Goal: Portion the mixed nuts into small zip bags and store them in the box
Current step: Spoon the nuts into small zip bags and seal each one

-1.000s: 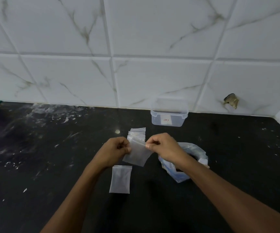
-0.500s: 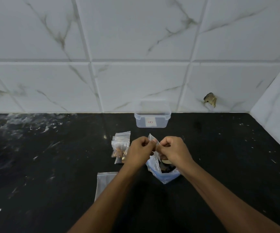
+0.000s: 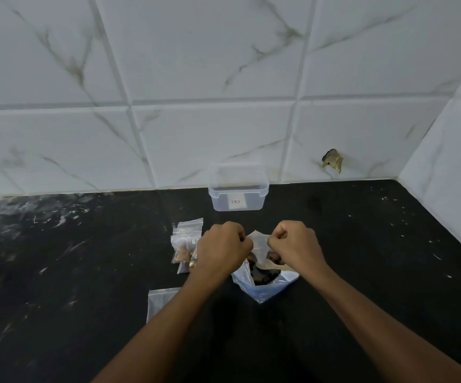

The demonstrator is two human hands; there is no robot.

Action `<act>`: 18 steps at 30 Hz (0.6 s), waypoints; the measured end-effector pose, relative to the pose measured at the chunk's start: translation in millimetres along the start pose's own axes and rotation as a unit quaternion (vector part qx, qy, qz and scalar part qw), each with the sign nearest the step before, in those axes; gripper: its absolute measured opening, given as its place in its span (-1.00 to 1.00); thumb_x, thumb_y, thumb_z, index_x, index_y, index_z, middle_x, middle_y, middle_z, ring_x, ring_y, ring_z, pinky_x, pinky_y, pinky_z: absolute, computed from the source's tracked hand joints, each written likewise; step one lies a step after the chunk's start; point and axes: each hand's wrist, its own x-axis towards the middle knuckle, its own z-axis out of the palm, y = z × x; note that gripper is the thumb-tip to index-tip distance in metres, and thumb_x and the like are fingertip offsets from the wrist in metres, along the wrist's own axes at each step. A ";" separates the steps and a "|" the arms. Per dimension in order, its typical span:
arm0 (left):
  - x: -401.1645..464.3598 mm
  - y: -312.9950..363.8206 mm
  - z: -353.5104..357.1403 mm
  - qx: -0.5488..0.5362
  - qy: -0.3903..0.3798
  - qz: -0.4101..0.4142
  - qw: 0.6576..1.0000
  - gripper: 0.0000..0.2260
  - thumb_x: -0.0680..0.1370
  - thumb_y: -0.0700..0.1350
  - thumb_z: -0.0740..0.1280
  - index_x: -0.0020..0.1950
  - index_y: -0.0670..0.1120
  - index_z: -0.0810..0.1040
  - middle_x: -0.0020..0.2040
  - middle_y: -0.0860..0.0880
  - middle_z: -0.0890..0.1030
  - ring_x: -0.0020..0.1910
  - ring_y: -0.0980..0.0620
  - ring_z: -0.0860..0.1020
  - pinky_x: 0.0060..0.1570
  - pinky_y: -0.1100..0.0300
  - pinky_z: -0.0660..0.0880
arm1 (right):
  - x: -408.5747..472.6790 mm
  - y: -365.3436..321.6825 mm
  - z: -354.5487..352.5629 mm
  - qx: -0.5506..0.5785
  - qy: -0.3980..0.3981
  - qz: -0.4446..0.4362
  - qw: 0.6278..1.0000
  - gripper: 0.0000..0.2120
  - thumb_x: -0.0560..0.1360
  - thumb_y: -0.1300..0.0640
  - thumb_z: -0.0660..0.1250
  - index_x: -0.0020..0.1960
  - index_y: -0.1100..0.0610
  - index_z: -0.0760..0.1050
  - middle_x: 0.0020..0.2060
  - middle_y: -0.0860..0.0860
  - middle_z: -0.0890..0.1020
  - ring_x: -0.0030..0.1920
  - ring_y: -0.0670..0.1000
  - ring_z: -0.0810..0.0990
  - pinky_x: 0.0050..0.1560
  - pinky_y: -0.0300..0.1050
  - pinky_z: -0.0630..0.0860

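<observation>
Plastic zip bag (image 3: 257, 244) btwn both fists

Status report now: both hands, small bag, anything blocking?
Left hand and right hand pinch small clear zip bag. Open nut bag below. Nothing blocking.

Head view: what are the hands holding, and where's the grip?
Both hands pinch one small clear zip bag at its top edge, left hand on its left side, right hand on its right, above the open nut bag.
</observation>
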 end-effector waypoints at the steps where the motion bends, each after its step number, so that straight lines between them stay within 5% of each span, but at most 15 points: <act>1: 0.6 1.8 -3.1 0.043 -0.002 0.005 0.999 -0.82 0.54 0.00 0.33 -0.21 -0.03 0.59 -0.33 0.01 0.60 -0.29 0.06 0.59 -0.25 0.13 0.55 | 0.3 1.2 -1.5 0.000 -0.002 0.003 1.000 -0.91 0.47 0.22 0.36 -0.21 0.11 0.54 -0.36 0.00 0.65 -0.39 -0.11 0.65 -0.22 -0.12 0.64; 5: 8.0 8.0 -6.7 0.083 -0.013 0.026 0.996 -0.79 0.56 0.02 0.32 -0.24 -0.01 0.55 -0.33 0.03 0.58 -0.30 0.05 0.56 -0.31 0.19 0.46 | 0.0 2.8 -1.5 -0.004 -0.003 -0.002 1.000 -0.92 0.50 0.23 0.36 -0.16 0.10 0.51 -0.32 0.01 0.64 -0.40 -0.12 0.65 -0.27 -0.14 0.65; 8: 12.1 5.9 -3.0 -0.030 -0.039 0.057 0.997 -0.89 0.55 0.04 0.35 -0.03 0.03 0.59 -0.15 0.07 0.62 -0.13 0.08 0.59 -0.12 0.12 0.57 | 1.6 1.9 -6.7 0.009 -0.005 -0.006 1.000 -0.91 0.50 0.24 0.35 -0.13 0.09 0.48 -0.32 0.01 0.64 -0.42 -0.12 0.65 -0.31 -0.20 0.63; 11: 12.0 0.9 5.8 -0.141 -0.106 0.102 0.979 -0.43 0.50 -0.03 0.45 0.47 0.01 0.36 0.36 0.00 0.51 0.32 0.06 0.48 0.30 0.08 0.47 | 4.9 0.2 -15.9 0.013 -0.013 -0.003 1.000 -0.90 0.50 0.25 0.35 -0.13 0.09 0.48 -0.33 0.02 0.64 -0.41 -0.10 0.66 -0.33 -0.20 0.63; 13: 13.2 -1.4 13.8 -0.145 -0.144 0.127 0.971 -0.15 0.42 0.02 0.52 0.60 0.01 0.13 0.54 0.01 0.30 0.50 0.04 0.30 0.46 0.01 0.33 | 6.6 -1.3 -20.7 0.015 -0.021 0.003 1.000 -0.91 0.49 0.26 0.35 -0.13 0.10 0.48 -0.34 0.03 0.65 -0.42 -0.08 0.66 -0.36 -0.21 0.62; 15: 15.6 -2.6 22.7 -0.138 -0.158 0.138 0.968 -0.02 0.35 0.09 0.57 0.61 0.03 0.05 0.57 0.03 0.23 0.53 0.04 0.24 0.49 -0.03 0.28 | 8.5 -3.5 -23.6 0.015 -0.030 0.008 0.999 -0.90 0.48 0.27 0.34 -0.14 0.10 0.48 -0.35 0.05 0.66 -0.42 -0.07 0.66 -0.34 -0.19 0.63; 18: 17.6 1.3 28.2 -0.172 -0.130 0.142 0.966 -0.13 0.34 0.05 0.59 0.54 0.02 0.22 0.44 0.02 0.43 0.39 0.06 0.42 0.38 -0.01 0.41 | 10.5 -6.5 -25.7 0.013 -0.043 0.014 0.999 -0.87 0.47 0.28 0.34 -0.15 0.07 0.48 -0.34 0.06 0.67 -0.39 -0.05 0.67 -0.31 -0.18 0.63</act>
